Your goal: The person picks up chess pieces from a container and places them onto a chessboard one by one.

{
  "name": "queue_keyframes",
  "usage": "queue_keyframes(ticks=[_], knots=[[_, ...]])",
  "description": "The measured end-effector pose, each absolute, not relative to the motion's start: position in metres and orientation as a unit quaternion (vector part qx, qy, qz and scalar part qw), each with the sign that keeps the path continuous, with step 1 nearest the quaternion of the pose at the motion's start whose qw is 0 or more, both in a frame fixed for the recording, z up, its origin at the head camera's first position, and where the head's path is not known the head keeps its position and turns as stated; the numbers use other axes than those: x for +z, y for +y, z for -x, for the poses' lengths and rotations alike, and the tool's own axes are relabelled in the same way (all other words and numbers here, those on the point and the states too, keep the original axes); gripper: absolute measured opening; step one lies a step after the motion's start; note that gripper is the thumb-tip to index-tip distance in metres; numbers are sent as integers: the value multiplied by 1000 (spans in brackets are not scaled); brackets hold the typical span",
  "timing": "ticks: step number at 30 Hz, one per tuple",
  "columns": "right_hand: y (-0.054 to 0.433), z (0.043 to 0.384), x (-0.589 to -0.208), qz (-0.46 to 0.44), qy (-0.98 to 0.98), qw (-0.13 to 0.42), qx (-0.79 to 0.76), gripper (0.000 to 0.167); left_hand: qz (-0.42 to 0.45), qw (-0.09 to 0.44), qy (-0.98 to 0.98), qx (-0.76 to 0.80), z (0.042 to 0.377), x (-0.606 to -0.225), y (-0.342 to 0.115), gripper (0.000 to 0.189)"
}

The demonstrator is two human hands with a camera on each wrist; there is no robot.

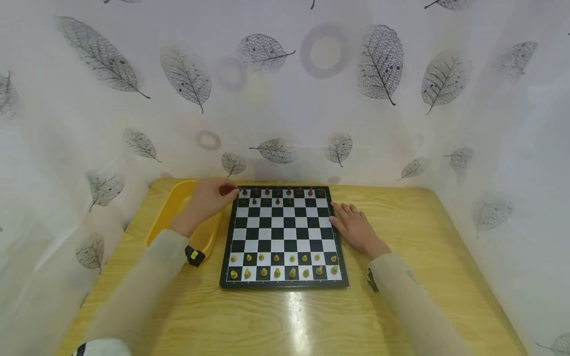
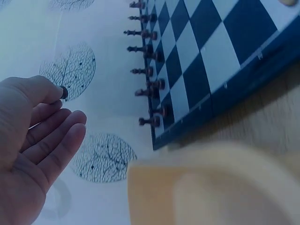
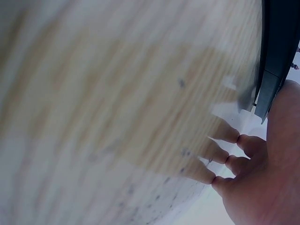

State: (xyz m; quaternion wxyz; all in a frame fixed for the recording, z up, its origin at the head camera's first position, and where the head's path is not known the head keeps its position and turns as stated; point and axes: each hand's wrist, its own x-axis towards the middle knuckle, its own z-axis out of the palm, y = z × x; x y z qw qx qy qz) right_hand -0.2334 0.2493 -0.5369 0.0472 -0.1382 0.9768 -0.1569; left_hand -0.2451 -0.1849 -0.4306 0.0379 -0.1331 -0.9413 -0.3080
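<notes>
A chessboard (image 1: 283, 223) lies on the table with dark red chess pieces (image 1: 289, 190) along its far side. Gold chess pieces (image 1: 277, 272) fill two rows at the near side. By the far left corner, my left hand (image 1: 207, 201) pinches a small dark chess piece (image 2: 64, 92) between thumb and index finger; mostly only its round end shows, so its kind is unclear. The other fingers of that hand are loosely bent. My right hand (image 1: 357, 230) rests at the board's right edge, its fingers extended and thumb touching the border.
A yellow plastic tray (image 1: 166, 213) stands left of the board, under my left forearm. The wooden table (image 1: 414, 232) extends right and in front of the board. White leaf-patterned sheeting (image 1: 294, 118) rises behind and on both sides.
</notes>
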Motion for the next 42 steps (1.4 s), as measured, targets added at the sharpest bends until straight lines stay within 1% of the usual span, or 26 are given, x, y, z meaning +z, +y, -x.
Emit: queue_keyframes(ticks=[8, 15, 18, 33, 42], knots=[[249, 236, -539, 139, 977, 49, -156, 68, 172, 37, -935, -309, 260, -440, -148, 25], [248, 236, -539, 139, 976, 47, -161, 68, 181, 0, -937, -299, 268, -442, -115, 25], [248, 236, -538, 139, 976, 48, -163, 67, 198, -7, -934, -296, 274, -444, -102, 24], [248, 234, -534, 137, 976, 53, -158, 67, 265, -1, -932, -249, 299, -457, -52, 18], [248, 233, -536, 135, 976, 54, -165, 67, 285, -10, -927, -243, 302, -466, -32, 18]])
